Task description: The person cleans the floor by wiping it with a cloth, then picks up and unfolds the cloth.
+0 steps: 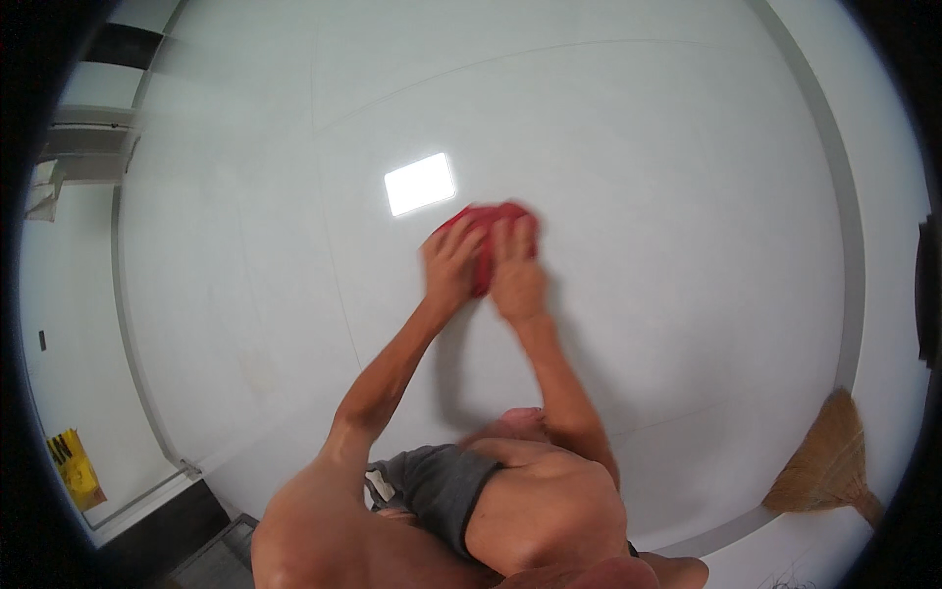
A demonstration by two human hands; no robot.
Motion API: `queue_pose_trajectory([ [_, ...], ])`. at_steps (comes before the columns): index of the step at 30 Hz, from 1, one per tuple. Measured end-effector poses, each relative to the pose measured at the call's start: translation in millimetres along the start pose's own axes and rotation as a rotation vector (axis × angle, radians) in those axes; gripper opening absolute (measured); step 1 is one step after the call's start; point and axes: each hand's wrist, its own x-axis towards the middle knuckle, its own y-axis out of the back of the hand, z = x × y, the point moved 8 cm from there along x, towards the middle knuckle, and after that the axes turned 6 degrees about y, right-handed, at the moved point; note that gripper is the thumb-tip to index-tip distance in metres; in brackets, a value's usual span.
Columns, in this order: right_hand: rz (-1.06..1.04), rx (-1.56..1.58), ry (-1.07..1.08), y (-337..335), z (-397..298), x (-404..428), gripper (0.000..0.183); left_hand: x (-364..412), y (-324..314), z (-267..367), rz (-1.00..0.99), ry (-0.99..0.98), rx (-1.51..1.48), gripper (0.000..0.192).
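Note:
A crumpled red cloth (pixel 482 274) lies on the pale tiled floor (pixel 662 221) in front of me. Both of my arms reach forward to it. My left hand (pixel 450 263) presses on the cloth's left part with the fingers spread a little. On the right part rests my right hand (pixel 519 276), its fingers pointing forward over the cloth. Both hands are slightly blurred, and the undersides of the palms are hidden. Whether the fingers grip any fold cannot be told.
A straw broom (pixel 820 460) leans at the lower right by the wall's grey skirting (pixel 851 294). At the far left are a white door (pixel 73 280) and a yellow printed bag (pixel 73 467). A bright rectangular reflection (pixel 421 184) shows beyond the cloth.

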Motion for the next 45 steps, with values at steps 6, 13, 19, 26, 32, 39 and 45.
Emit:
queue_pose_trajectory([
  [6,-0.292,-0.048,0.226,-77,-125,-76,0.076,-152,90,-71,0.045,0.295,0.132,0.03],
  [13,-0.027,-0.145,0.29,-48,-58,12,0.073,-45,29,-60,0.202,0.317,0.02,0.033],
  [19,0.174,-0.131,-0.009,32,70,77,0.073,79,-83,15,0.322,0.04,0.007,0.04],
  [26,0.453,-0.3,-0.335,180,243,-95,0.062,64,-180,273,-0.128,-0.188,-0.395,0.036],
  [32,0.475,-0.391,-0.707,171,211,-202,0.058,-14,-171,307,-0.384,-0.421,-0.426,0.035],
  [39,0.435,-0.254,-0.412,100,135,-175,0.064,-39,-101,197,-0.211,-0.342,-0.444,0.042],
  [45,0.047,-0.074,-0.097,-6,-23,-122,0.074,-109,13,23,-0.196,-0.006,-0.106,0.052],
])
